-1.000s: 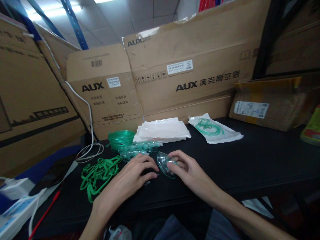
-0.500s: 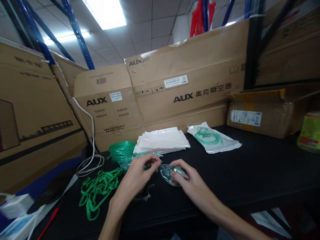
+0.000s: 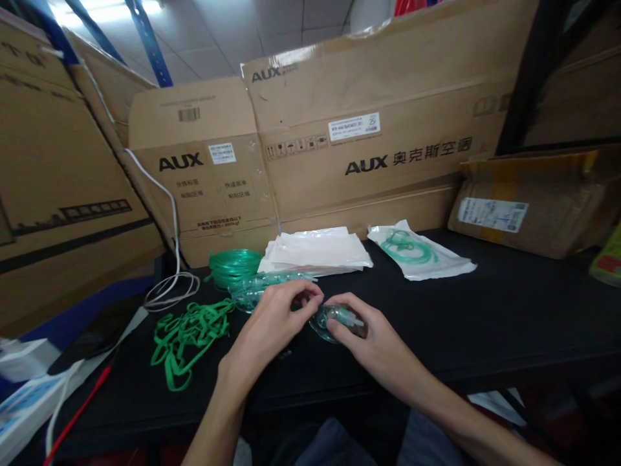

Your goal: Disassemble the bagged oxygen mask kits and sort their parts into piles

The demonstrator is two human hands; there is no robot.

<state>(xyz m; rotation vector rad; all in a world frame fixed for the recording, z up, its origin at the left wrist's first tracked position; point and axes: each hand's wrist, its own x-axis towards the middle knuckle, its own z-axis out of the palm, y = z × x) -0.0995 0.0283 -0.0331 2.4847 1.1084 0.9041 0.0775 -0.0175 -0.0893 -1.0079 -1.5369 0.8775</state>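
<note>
My right hand (image 3: 361,333) is curled around a clear plastic mask (image 3: 326,318) with a pale green connector, held just above the black table (image 3: 509,310). My left hand (image 3: 272,323) is pinched at the mask's left edge, fingertips together on something too small to name. Just behind my left hand lie more clear masks (image 3: 257,289) and a coil of green tubing (image 3: 234,264). A heap of green elastic straps (image 3: 189,333) lies to the left of my left wrist.
A stack of white plastic bags (image 3: 317,251) and a sealed bag with green tubing (image 3: 420,255) lie further back. Large cardboard boxes (image 3: 369,129) wall off the rear. A white cable (image 3: 169,285), a red wire (image 3: 80,414) and white boxes (image 3: 24,382) sit at the left.
My left hand rose off the table and pinched at the mask's left edge. My right hand turned the mask so its connector faces up.
</note>
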